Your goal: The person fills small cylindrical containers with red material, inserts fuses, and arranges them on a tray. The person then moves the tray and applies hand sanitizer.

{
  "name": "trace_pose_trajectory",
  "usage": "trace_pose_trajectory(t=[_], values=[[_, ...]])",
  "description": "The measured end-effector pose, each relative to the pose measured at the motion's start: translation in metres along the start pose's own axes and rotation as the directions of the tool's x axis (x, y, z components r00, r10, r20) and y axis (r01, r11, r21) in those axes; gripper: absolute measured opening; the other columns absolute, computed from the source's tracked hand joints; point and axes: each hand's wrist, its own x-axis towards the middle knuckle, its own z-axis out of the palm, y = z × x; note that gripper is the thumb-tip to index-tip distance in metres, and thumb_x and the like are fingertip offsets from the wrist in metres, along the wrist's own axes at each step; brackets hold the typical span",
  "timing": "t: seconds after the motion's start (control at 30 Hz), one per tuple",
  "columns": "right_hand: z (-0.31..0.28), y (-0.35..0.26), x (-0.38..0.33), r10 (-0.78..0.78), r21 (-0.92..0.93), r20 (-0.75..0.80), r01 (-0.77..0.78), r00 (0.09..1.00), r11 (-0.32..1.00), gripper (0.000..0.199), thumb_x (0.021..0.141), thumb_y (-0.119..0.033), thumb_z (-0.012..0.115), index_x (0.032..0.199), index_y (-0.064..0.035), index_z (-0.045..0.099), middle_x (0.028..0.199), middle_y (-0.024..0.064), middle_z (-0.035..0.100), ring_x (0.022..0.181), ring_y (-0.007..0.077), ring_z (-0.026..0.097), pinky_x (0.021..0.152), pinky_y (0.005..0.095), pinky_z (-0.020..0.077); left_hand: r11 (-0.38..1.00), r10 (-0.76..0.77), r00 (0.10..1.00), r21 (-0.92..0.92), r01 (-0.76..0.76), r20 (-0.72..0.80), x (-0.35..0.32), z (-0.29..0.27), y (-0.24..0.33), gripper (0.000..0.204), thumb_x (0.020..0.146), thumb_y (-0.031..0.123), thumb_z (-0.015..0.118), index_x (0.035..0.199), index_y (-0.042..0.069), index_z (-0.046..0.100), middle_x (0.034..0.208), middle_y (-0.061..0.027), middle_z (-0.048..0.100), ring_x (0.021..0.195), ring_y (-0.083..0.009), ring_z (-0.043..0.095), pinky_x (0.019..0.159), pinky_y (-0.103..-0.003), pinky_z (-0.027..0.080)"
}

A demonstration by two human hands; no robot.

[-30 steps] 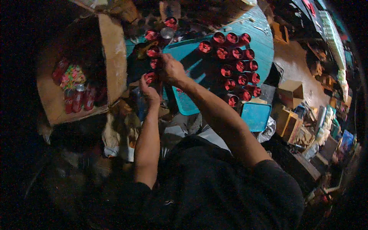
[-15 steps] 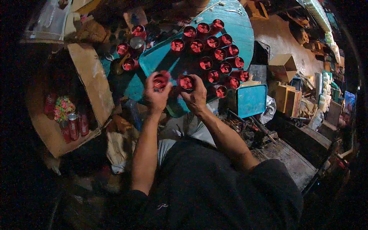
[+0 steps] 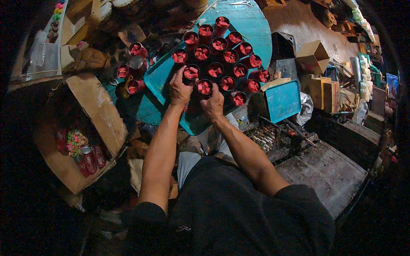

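Observation:
My left hand [image 3: 181, 90] is closed around a red open-topped can [image 3: 191, 71] with folded red pieces inside, at the near left of a cluster. Just to its right, my right hand [image 3: 213, 103] grips a second such can [image 3: 205, 86] from the near side. Both cans stand upright or nearly so over a blue-green tray [image 3: 157, 81]; their bases are hidden. Several similar cans [image 3: 215, 69] stand close together beyond and to the right of my hands.
More red cans [image 3: 133, 87] stand left of the tray. Beneath it is a turquoise table [image 3: 256, 30], with scissors [image 3: 241, 3] at its far end. A cardboard box [image 3: 96, 109] with drink cans is at left. Another blue-green tray [image 3: 282, 102] leans at right, near an open carton [image 3: 314, 55].
Both hands have brought their cans to the near edge of the cluster on the tray. The left can was blurred by motion before and is now steady. The whole view has shifted somewhat.

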Motion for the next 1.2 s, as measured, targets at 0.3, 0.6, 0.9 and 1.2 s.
trace_pose_trajectory(t=[0.3,0.6,0.9,1.2], values=[[0.009,0.012,0.010,0.092,0.099,0.062,-0.098,0.994,0.990,0.045,0.070,-0.001,0.073,0.107,-0.0015,0.046,0.063,0.0162,0.055,0.056,0.0366,0.058,0.055,0.0482,0.0465,0.997,0.072,0.997,-0.016,-0.072,-0.028,0.013,0.007,-0.007,0.071,0.078,0.028,0.087,0.136,0.003,0.056,0.125,-0.0233,0.065,0.114,-0.0432,0.063,0.097,-0.047,0.052],[-0.005,-0.014,0.003,0.152,-0.041,0.144,-0.147,0.978,0.988,0.055,0.073,-0.008,0.073,0.123,0.0038,0.052,0.092,0.0236,0.063,0.076,0.0368,0.065,0.069,0.0445,0.0522,0.999,-0.036,0.999,-0.033,0.035,-0.012,-0.004,-0.003,-0.021,0.068,0.079,0.020,0.083,0.138,0.001,0.054,0.132,-0.0237,0.060,0.118,-0.0429,0.060,0.098,-0.048,0.051],[-0.039,-0.098,-0.025,-0.224,0.183,0.369,0.166,0.902,0.969,0.049,0.085,-0.014,0.078,0.129,-0.0040,0.059,0.111,0.0168,0.066,0.092,0.0320,0.066,0.080,0.0390,0.0547,0.904,-0.406,0.689,-0.151,0.401,-0.600,-0.079,-0.079,-0.073,0.072,0.078,0.020,0.086,0.138,0.003,0.052,0.139,-0.0193,0.052,0.123,-0.0376,0.055,0.099,-0.046,0.049],[0.150,-0.151,0.304,-0.918,-0.141,0.394,0.990,0.037,-0.021,0.060,0.083,-0.008,0.064,0.142,-0.0135,0.055,0.133,0.0183,0.057,0.124,0.0401,0.053,0.090,0.0484,0.0547,0.935,-0.240,0.781,0.080,0.346,-0.576,-0.015,-0.092,-0.082,0.076,0.074,0.040,0.090,0.131,0.000,0.058,0.125,-0.0204,0.061,0.115,-0.0369,0.059,0.102,-0.047,0.048]])
